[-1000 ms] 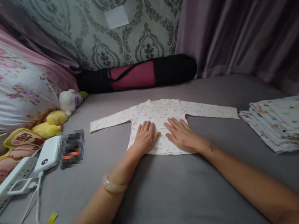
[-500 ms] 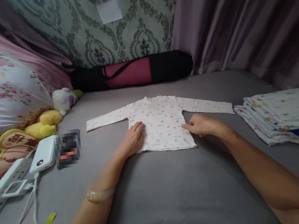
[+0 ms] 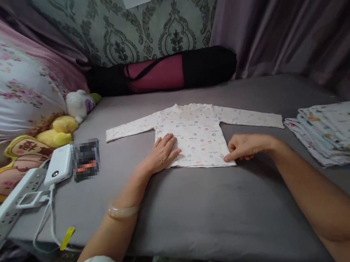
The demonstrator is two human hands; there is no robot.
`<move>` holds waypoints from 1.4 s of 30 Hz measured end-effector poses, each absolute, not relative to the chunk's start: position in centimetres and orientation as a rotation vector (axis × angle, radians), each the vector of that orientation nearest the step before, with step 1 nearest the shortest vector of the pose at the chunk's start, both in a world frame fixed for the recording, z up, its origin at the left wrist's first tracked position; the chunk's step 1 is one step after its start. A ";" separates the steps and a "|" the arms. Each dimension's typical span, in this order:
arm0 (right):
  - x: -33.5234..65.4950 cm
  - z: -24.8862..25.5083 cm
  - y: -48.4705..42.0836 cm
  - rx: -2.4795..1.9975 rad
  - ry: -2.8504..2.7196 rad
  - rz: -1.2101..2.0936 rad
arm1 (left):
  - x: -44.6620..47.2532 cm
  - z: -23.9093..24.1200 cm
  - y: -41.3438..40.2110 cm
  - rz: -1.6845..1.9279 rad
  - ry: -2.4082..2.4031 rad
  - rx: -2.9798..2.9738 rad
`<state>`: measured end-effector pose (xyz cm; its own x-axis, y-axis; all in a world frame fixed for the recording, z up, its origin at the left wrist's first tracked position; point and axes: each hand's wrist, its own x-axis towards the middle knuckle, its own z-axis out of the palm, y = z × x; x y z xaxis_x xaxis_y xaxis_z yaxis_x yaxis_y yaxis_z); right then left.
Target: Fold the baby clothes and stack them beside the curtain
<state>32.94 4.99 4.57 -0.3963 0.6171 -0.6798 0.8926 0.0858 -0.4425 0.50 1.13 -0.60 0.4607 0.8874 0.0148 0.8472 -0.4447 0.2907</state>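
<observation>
A small white long-sleeved shirt [image 3: 195, 135] with a coloured print lies spread flat on the grey sheet, its sleeves stretched out to both sides and its collar facing away from me. My left hand [image 3: 164, 151] rests flat on the shirt's lower left part, fingers spread. At the lower right corner, my right hand [image 3: 243, 147] pinches the side edge near the hem between thumb and curled fingers. Its other fingertips are hidden under the hand.
Folded printed clothes [image 3: 339, 131] are stacked at right. On the left are a power strip [image 3: 17, 207], a white power bank [image 3: 57, 164] with cables, a blurred dark item [image 3: 86, 159] and plush toys [image 3: 62, 131]. A black and maroon bag [image 3: 161, 73] lies along the wall.
My right hand has slid down the shirt's right side toward the hem corner. My left hand has moved slightly inward on the shirt, its fingers more spread. The view has shifted a little.
</observation>
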 end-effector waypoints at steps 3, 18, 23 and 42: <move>33.2 4.6 5.0 1.496 2.047 -1.185 | -0.4 -0.2 1.3 0.149 1.413 2.479; 27.8 2.8 3.2 1.883 2.837 -0.296 | -0.1 1.7 0.4 0.339 1.242 2.352; 25.5 -0.2 2.3 1.420 2.967 -0.260 | 2.3 -1.0 0.3 0.261 1.532 2.445; 26.4 1.7 10.7 1.926 2.646 -0.301 | 6.7 1.1 5.5 0.297 1.490 2.598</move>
<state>26.41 10.67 1.67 -0.3062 0.9519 0.0091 0.9256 0.3000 -0.2310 6.74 5.53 1.11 0.4926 0.8640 0.1042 0.8379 -0.5033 0.2112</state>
